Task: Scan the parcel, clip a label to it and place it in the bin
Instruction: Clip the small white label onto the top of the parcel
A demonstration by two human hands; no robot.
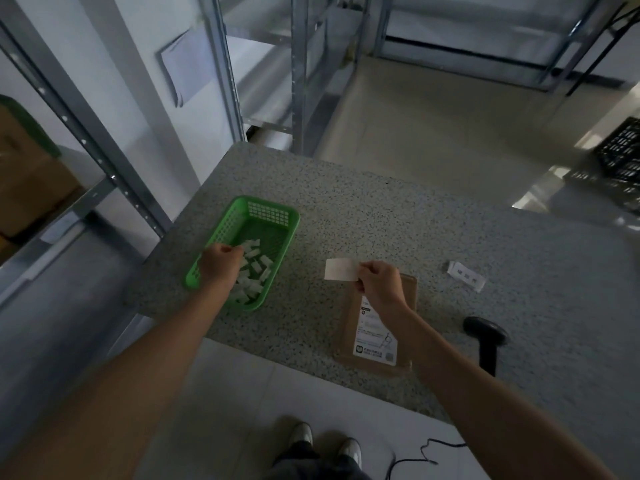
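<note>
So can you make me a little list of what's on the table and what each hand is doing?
table: grey speckled top
green basket: on the table's left side, holds many small white clips
left hand: reaching into the basket, fingers at the clips
right hand: pinching a white paper label above the table
parcel: flat brown envelope with a printed sticker, lying under the right hand
scanner: black, on the table right of the parcel
spare labels: white slips farther right
</note>
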